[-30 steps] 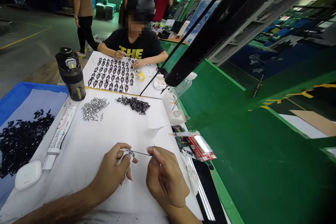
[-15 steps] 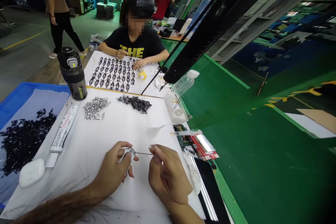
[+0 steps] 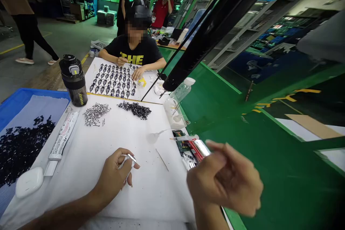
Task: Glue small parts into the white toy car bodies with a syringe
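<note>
A curved silver metal clip (image 3: 128,159) is clenched in the fingers (image 3: 121,155) of the left hand (image 3: 113,176), above the white-covered bench (image 3: 151,201). A thin brown stick (image 3: 162,159) lies apart from it at three o'clock. The blurred right hand (image 3: 223,179) hangs further along at three o'clock, its fingers curled; whether they grasp anything, I cannot tell. A red-and-silver foil packet (image 3: 199,150) lies at its eleven o'clock.

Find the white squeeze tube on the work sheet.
In the head view, the white squeeze tube lies along the work sheet's left edge, beside the blue tray, with silver metal parts to its right and a white earbud case below.
</note>
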A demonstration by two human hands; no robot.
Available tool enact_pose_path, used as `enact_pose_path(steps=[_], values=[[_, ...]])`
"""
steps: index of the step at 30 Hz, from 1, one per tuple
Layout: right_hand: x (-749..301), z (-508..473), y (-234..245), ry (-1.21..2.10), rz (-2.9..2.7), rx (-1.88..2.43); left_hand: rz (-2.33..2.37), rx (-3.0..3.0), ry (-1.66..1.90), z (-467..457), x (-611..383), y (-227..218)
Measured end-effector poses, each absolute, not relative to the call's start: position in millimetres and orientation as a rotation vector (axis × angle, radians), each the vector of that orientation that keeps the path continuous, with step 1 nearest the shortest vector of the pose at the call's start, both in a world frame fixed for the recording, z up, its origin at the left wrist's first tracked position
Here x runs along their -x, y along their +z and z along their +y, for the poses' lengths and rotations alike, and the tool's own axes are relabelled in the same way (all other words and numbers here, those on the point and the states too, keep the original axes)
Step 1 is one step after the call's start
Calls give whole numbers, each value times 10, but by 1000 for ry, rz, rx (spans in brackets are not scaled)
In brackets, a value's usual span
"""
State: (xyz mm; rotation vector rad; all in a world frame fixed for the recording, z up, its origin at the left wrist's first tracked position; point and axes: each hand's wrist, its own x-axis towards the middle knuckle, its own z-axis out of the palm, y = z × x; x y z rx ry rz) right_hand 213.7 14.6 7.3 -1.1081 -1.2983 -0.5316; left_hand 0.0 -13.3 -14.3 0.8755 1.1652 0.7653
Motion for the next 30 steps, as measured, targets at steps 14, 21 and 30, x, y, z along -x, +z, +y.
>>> enact_pose_path(steps=[14, 21, 30], values=[[-3103, 1343, 26, -320, -1434, 1621, 1157, -849, 837, -155, 0, -140], [-3139, 1373, 8, -297, -1363, 1610, 1145, -836, 866, -162, -5, -124], [-3096, 1327, 97, -176, -1381, 1595, 1130, -858, 844, -179, 13, -132]])
